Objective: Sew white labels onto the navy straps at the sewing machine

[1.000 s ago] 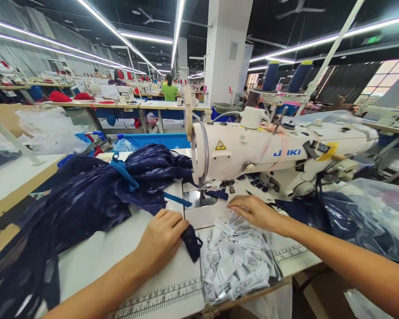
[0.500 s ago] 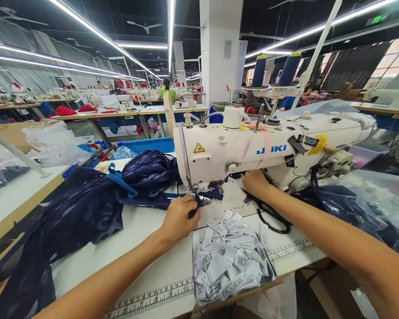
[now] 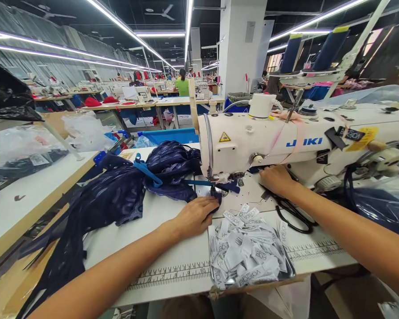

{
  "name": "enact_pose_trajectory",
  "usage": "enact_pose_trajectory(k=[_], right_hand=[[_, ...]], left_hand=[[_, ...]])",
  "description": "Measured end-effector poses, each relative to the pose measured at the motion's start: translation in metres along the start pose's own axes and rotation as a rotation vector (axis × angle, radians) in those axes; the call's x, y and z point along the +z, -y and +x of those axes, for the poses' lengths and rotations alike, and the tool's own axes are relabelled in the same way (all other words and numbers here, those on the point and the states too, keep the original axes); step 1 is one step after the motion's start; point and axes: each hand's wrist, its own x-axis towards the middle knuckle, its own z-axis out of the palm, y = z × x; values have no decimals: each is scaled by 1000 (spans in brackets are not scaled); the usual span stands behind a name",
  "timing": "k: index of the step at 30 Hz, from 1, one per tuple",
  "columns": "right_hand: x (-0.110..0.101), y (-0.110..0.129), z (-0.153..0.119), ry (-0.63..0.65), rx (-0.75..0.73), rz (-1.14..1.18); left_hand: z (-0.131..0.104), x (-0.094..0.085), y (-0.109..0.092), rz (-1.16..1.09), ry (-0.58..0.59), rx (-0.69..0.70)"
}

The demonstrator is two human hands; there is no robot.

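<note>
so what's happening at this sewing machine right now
A person is working at a white sewing machine. Their left hand holds a small dark piece near the needle, while their right hand reaches under the machine's arm. Navy fabric lies to the left, and a tray of printed labels sits in front.

Fingertips of the right hand [image 3: 276, 180] are hidden from view beneath a sewing machine [image 3: 242, 137], itself cropped at the right edge. A black bag [image 3: 8, 95] is cut off at left, while distant workers [image 3: 182, 86] appear too small to make out clearly.
</note>
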Motion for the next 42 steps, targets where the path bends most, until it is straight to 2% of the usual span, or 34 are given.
enact_pose_trajectory(k=[4, 8, 11, 17, 20, 24, 28, 30, 33, 38, 42], right_hand=[[-18, 23, -11, -109, -34, 102], [-27, 61, -14, -27, -213, 494], [-22, 76, -8, -26, -296, 628], [-17, 80, -9, -175, -202, 479], [-19, 85, -14, -202, -227, 441], [-14, 86, -15, -308, -390, 397], [-3, 77, -17, -401, -654, 366], [0, 72, -19, -419, -714, 369], [3, 67, -21, -393, -695, 420], [0, 66, -20, -315, -514, 554], [-7, 71, -15, -285, -460, 447]], left_hand=[[1, -2, -3, 33, 30, 29], [6, -3, -5, 57, 44, 21], [4, -2, -6, 72, 47, 29], [-5, 0, -8, 124, 41, 55], [-5, 0, -8, 156, 38, 72], [-6, 2, -8, 176, 35, 84], [-7, 5, -8, 172, -8, 93], [-7, 5, -8, 173, -22, 93], [-6, 4, -9, 177, 0, 100], [-5, 3, -10, 163, 34, 83], [-6, 3, -9, 148, 21, 77]])
